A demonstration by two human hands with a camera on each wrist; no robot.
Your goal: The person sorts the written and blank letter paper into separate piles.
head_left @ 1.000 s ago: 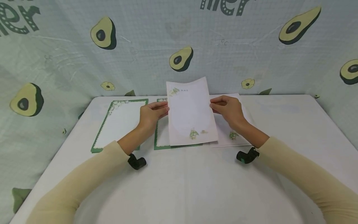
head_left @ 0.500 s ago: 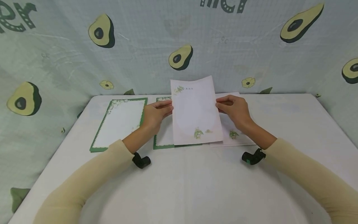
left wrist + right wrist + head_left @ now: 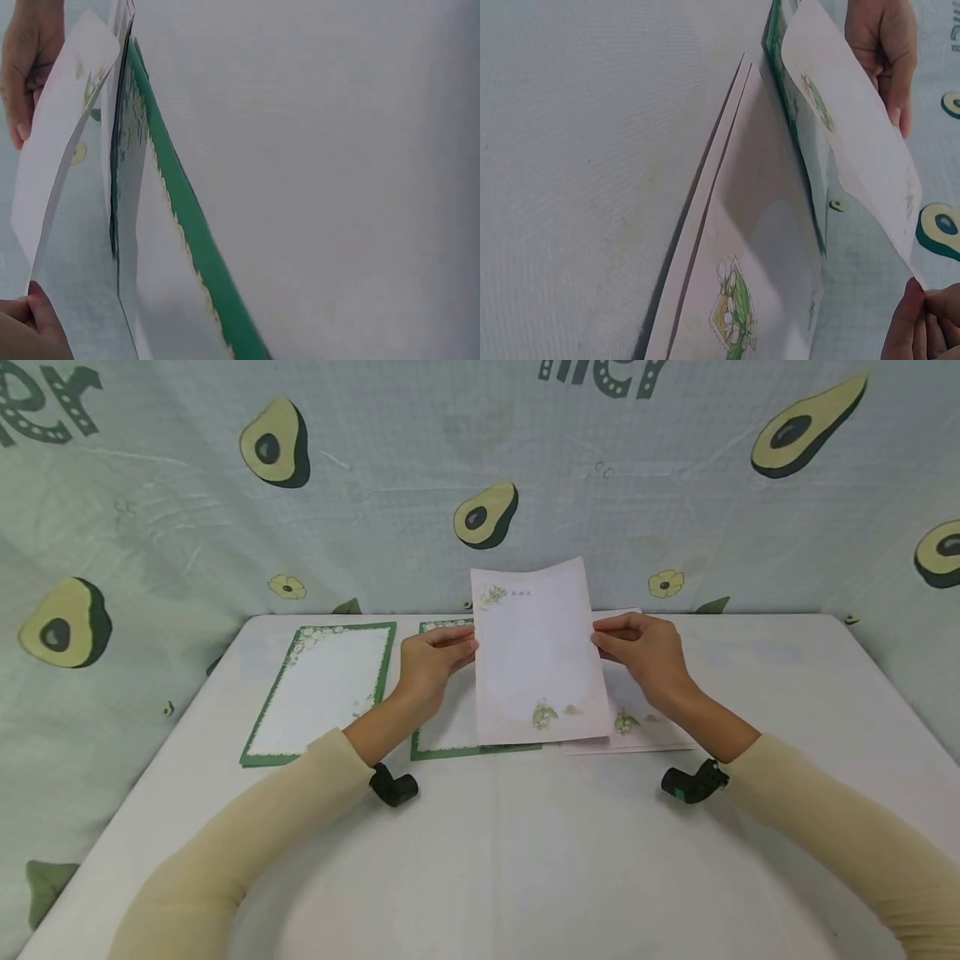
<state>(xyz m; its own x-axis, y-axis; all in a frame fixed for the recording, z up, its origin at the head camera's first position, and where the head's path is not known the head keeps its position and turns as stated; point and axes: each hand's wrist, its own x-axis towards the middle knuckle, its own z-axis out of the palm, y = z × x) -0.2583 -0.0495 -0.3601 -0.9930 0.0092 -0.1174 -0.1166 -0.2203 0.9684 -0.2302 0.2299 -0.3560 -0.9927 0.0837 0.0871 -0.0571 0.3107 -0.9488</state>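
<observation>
A pale pink sheet of paper (image 3: 536, 652) with small plant prints is held up off the table, tilted toward me. My left hand (image 3: 435, 664) pinches its left edge, and my right hand (image 3: 647, 658) pinches the right edge. Beneath and behind it, a green-bordered sheet (image 3: 450, 739) lies in the middle, partly covered from view. To its right rests a stack of pink sheets (image 3: 637, 739), also partly hidden; the right wrist view shows the pink stack (image 3: 735, 225) with the lifted sheet (image 3: 855, 127) above and beyond it.
Another green-bordered stack (image 3: 330, 693) lies on the left of the white table (image 3: 495, 860). A curtain with avocado prints (image 3: 390, 527) hangs right behind the table's back edge. A black wrist camera (image 3: 393, 785) sits under the left wrist, another (image 3: 693, 782) under the right.
Both hands have carried the pink sheet to the right and slightly upward, toward the pink stack. More of the middle green-bordered sheet shows at its left. The stacks on the table have stayed in place.
</observation>
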